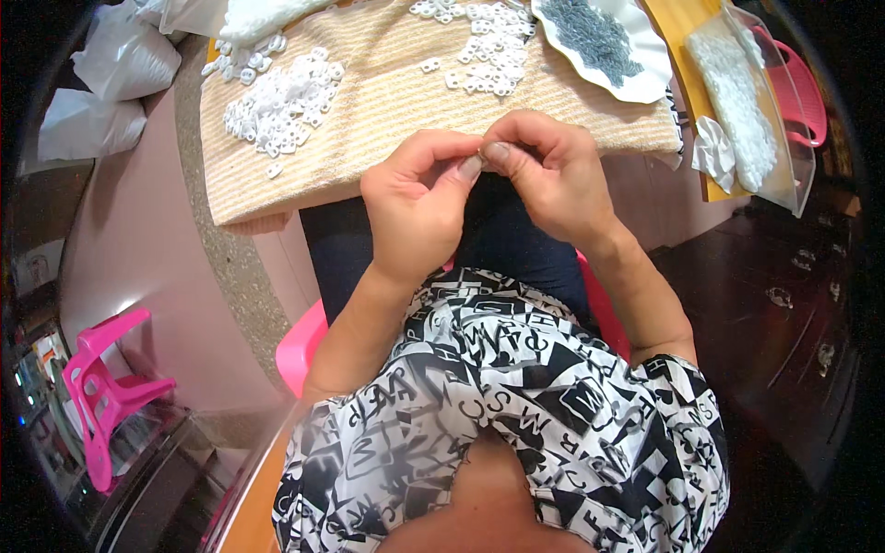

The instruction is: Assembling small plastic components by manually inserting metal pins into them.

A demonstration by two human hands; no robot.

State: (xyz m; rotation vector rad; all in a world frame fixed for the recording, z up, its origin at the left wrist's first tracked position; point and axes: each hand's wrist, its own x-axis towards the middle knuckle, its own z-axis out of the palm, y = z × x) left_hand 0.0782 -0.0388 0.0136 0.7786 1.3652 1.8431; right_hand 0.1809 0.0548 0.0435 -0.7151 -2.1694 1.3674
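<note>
My left hand point(419, 203) and my right hand point(553, 175) meet fingertip to fingertip just past the near edge of the cloth-covered table point(387, 111). Both are closed in a pinch around something tiny, mostly hidden by the fingers. Ahead and to the left lies a heap of small white plastic pieces with holes point(286, 101). A second group of similar white pieces point(493, 51) is spread farther off, near the middle. At the far right a white wavy-rimmed dish point(650, 78) holds a pile of small grey-blue parts point(595, 41).
An open clear bag of white pieces point(733, 111) and a crumpled white tissue point(713, 157) lie on a wooden surface at right. White bags point(124, 55) stand at far left. A pink plastic stool point(111, 387) is on the floor at left; a red chair point(800, 92) is at far right.
</note>
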